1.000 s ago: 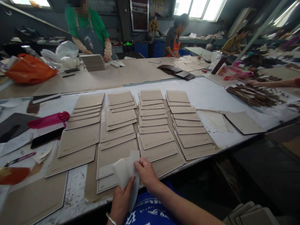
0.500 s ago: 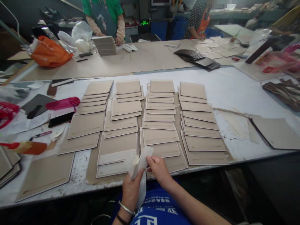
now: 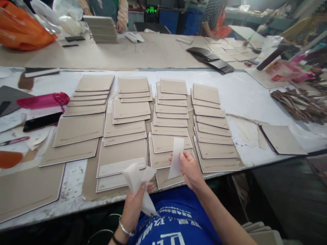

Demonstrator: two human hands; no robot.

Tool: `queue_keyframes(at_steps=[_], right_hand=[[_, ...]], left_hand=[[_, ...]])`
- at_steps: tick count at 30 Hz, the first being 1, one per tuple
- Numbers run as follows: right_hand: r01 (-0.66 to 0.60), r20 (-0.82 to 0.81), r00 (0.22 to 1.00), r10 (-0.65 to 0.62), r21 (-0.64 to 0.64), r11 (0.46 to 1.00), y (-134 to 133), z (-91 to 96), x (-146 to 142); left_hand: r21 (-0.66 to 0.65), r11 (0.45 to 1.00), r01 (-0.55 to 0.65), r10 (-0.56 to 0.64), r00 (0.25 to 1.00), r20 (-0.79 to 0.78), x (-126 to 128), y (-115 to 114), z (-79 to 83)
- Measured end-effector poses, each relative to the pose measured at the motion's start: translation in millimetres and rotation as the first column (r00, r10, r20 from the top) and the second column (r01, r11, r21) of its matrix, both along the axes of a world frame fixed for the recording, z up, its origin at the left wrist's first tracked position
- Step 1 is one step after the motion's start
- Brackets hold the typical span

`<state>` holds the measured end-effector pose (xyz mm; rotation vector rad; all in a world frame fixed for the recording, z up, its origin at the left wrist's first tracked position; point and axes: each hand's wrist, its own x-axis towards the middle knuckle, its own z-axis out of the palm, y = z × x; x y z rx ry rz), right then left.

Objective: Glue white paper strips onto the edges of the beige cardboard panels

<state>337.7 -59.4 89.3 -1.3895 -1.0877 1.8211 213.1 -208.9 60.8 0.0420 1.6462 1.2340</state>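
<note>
My left hand (image 3: 138,197) grips a bundle of white paper strips (image 3: 133,178) by its middle, with loose ends fanning out above and below the fingers. Between the thumb and fingers of my right hand (image 3: 188,166) is a single white strip (image 3: 176,158), held upright over the third column of boards. Overlapping beige boards (image 3: 170,146) with dark edges lie in several columns, each with a brownish smear along its near edge. White strips (image 3: 122,166) lie across the near edges of the two closest boards in the second column.
At left lie a black phone (image 3: 42,121), a pink case (image 3: 42,100) and an orange bottle (image 3: 10,159). Two boards (image 3: 284,139) lie at right near brown scraps (image 3: 301,105). Across the table, one person stands by a board stack (image 3: 100,29); another person (image 3: 212,20) works farther right.
My right hand has moved right, drawing one strip away from the bundle in my left hand. My left hand has shifted slightly left and down. The camera view has tilted down and turned.
</note>
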Motion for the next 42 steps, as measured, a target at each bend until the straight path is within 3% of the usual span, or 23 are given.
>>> queue_keyframes(at_steps=[4, 6, 8, 10, 12, 14, 15, 17, 20, 24, 30, 35, 42], right_hand=[[-0.285, 0.052, 0.955, 0.292, -0.107, 0.952, 15.9, 12.6, 27.0], [-0.472, 0.192, 0.858, 0.477, -0.074, 0.879, 15.1, 4.3, 37.4], [-0.646, 0.360, 0.711, 0.604, -0.003, 0.763, 10.3, -11.3, 43.3], [-0.776, 0.489, 0.561, 0.668, 0.029, 0.630, 4.6, -28.4, 44.5], [-0.843, 0.549, 0.453, 0.702, 0.008, 0.537, 0.3, -41.9, 42.2], [-0.874, 0.565, 0.396, 0.724, -0.010, 0.486, -1.7, -49.9, 38.2], [-0.883, 0.569, 0.378, 0.730, -0.016, 0.469, -1.9, -52.0, 36.1], [-0.900, 0.592, 0.339, 0.732, -0.023, 0.435, -1.6, -53.6, 32.1], [-0.918, 0.663, 0.266, 0.700, -0.046, 0.393, -1.1, -52.7, 27.2], [-0.930, 0.738, 0.185, 0.649, -0.081, 0.358, -1.9, -50.6, 21.7], [-0.932, 0.789, 0.067, 0.611, -0.169, 0.321, -1.6, -44.9, 13.0], [-0.936, 0.796, -0.041, 0.603, -0.242, 0.255, 0.2, -40.4, 8.7], [-0.931, 0.807, -0.054, 0.588, -0.254, 0.262, -0.7, -42.0, 8.1]], left_hand=[[-0.089, 0.989, 0.116, -0.125, 0.986, -0.109, -14.3, -22.0, -11.2], [-0.154, 0.963, 0.221, -0.251, 0.943, -0.218, -15.2, -30.5, -19.4], [-0.204, 0.911, 0.358, -0.410, 0.842, -0.351, -11.4, -36.1, -27.3], [-0.220, 0.814, 0.538, -0.564, 0.640, -0.521, -5.3, -38.3, -33.2], [-0.229, 0.692, 0.684, -0.595, 0.363, -0.717, 0.5, -37.5, -36.9], [-0.265, 0.624, 0.735, -0.501, 0.116, -0.857, 4.3, -34.9, -39.7], [-0.270, 0.616, 0.740, -0.439, 0.037, -0.898, 5.5, -33.5, -41.3], [-0.244, 0.613, 0.751, -0.325, -0.042, -0.945, 6.6, -31.4, -45.3], [-0.201, 0.611, 0.766, -0.225, -0.075, -0.971, 6.9, -30.4, -52.6], [-0.201, 0.602, 0.772, -0.209, -0.091, -0.974, 7.4, -28.3, -59.4], [-0.217, 0.576, 0.788, -0.178, -0.138, -0.974, 5.8, -20.3, -57.5], [-0.210, 0.575, 0.791, -0.128, -0.166, -0.978, 4.7, -15.5, -55.7], [-0.208, 0.563, 0.800, -0.121, -0.169, -0.978, 5.6, -13.6, -57.3]])
